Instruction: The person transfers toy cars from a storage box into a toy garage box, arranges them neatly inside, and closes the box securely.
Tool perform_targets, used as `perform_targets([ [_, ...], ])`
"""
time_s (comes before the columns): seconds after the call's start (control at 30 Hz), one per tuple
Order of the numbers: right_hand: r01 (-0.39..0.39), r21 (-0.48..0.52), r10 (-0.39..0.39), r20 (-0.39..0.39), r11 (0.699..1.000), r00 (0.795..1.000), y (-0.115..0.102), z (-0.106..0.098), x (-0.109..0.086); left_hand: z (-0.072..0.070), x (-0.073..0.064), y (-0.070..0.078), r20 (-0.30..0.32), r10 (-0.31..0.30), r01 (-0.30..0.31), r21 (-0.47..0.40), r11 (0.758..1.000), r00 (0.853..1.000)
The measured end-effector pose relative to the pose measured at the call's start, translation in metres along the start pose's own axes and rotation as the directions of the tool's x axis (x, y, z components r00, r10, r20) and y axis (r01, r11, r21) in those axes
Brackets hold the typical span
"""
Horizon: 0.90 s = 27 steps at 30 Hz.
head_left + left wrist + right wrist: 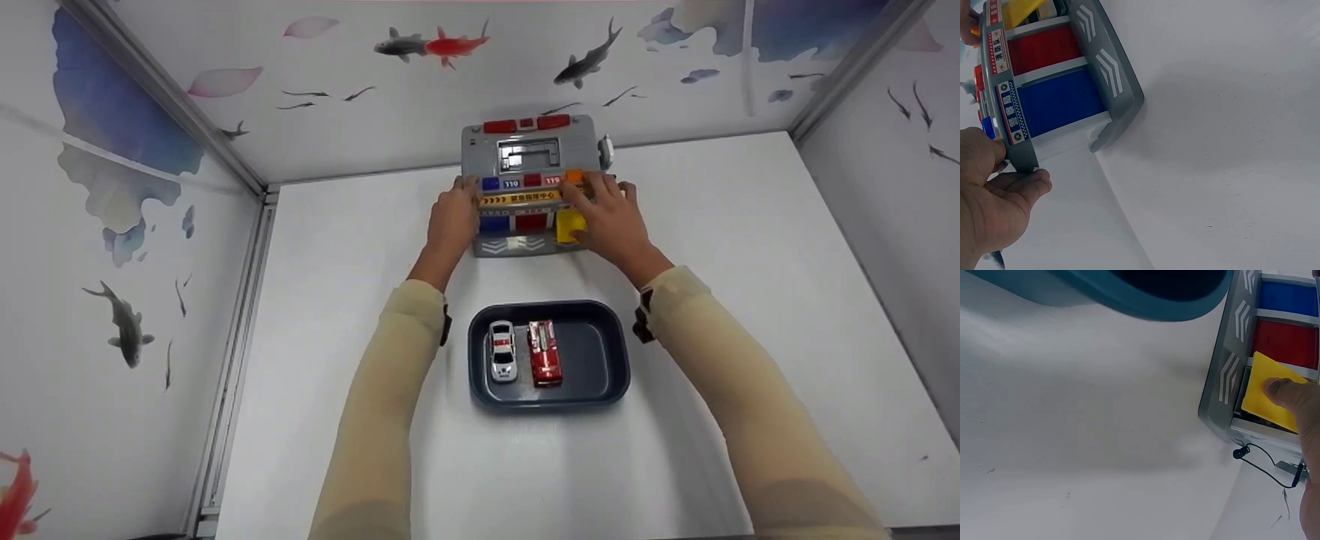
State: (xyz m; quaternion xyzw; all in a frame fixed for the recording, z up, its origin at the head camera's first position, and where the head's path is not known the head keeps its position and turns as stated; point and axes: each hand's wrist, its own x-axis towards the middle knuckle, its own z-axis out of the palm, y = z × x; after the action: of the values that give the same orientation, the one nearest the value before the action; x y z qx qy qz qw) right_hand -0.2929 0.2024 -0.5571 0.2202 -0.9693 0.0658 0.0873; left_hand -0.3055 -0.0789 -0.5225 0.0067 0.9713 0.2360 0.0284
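A grey toy garage (489,154) with blue, red and yellow doors stands at the back of the table. My left hand (454,217) grips its left side; in the left wrist view the thumb and fingers (1027,188) lie on either side of the front panel's end. At the right side, my right hand (616,223) reaches over the top edge, fingers by an orange button (574,175). Its thumb (1283,391) presses on the yellow door (1261,391), which sits askew in its opening. The blue door (1061,101) and red door (1044,53) lie flat in their frames.
A dark blue tray (551,406) sits between my forearms, nearer to me than the garage. In its left half lie a white toy car (503,367) and a red toy fire truck (546,360). Walls with painted fish (131,330) border the table's back and sides.
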Motion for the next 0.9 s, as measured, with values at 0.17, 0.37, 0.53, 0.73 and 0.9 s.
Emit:
perform_targets([
  [0.17,-0.047,-0.025,0.049,0.056,0.999,0.997,-0.003,0.003,0.007,-0.001,0.001,0.0,0.001,-0.015,0.015,-0.014,1.0,1.0],
  [0.37,-0.064,-0.06,0.068,0.076,0.996,0.995,-0.005,0.008,0.011,0.001,0.001,-0.001,-0.002,-0.003,0.003,-0.02,1.0,1.0],
  [0.53,-0.062,-0.066,0.066,0.069,0.996,0.995,-0.006,0.013,0.014,0.003,0.0,-0.004,-0.008,0.008,-0.008,-0.009,1.0,1.0],
  [0.73,-0.066,-0.093,0.071,0.052,0.993,0.996,-0.007,0.019,0.015,0.003,-0.001,-0.004,-0.008,0.004,-0.004,-0.012,1.0,1.0],
  [0.9,-0.071,-0.103,0.074,0.027,0.992,0.997,-0.006,0.023,0.014,0.001,0.0,-0.002,0.003,-0.003,0.003,-0.018,1.0,1.0],
])
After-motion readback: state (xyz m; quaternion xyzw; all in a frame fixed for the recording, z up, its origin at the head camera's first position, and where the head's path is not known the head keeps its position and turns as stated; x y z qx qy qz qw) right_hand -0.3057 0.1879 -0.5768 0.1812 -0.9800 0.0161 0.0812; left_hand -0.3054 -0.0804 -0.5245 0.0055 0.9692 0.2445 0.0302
